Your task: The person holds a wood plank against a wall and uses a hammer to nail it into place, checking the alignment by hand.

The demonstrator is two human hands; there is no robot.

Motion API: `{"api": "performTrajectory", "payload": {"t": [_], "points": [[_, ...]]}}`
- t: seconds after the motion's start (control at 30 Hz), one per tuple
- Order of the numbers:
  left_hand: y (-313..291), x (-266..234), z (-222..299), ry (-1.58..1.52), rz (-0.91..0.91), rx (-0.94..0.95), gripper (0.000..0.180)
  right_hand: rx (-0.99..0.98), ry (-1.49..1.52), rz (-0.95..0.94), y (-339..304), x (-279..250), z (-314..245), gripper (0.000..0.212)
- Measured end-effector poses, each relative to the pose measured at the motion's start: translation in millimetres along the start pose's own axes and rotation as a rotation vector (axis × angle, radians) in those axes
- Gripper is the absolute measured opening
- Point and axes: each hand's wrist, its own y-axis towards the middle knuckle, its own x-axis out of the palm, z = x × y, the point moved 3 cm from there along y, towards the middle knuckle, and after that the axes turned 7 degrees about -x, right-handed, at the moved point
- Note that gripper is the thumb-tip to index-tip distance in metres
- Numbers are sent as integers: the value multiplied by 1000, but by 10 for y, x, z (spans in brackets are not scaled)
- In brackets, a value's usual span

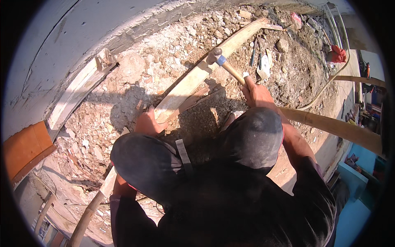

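A long pale wooden board (190, 83) lies slanting across the rubble in front of me, its near end by my left knee. My left hand (149, 122) is closed round that near end. In my right hand (258, 95) is the wooden handle of a hammer (233, 72) with a blue band below its head. The hammer head is over the middle of the board; I cannot tell whether it touches the wood. A thinner strip of wood (193, 101) lies alongside the board's near half.
A concrete wall (66, 45) runs along the far left, with a whitish timber (80, 91) beside it. Right of the board lie hand tools (254, 52) and a stone (282, 45). Bamboo poles (337, 126) cross at right; an orange panel (28, 148) stands at left.
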Motion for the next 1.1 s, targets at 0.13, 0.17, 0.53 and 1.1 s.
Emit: {"api": "performTrajectory", "payload": {"t": [0.13,0.17,0.53,1.1], "points": [[12,122,-97,-137,-14,20,60,-21,236,308,-70,-211,-245,26],[-20,78,-116,-97,-20,14,61,-17,295,350,-135,-223,-315,27],[-1,54,-831,-65,-216,65,72,60,379,356,-207,-49,10,24],[171,254,-542,209,224,249,82,221,258,711,-565,849,462,22]]}}
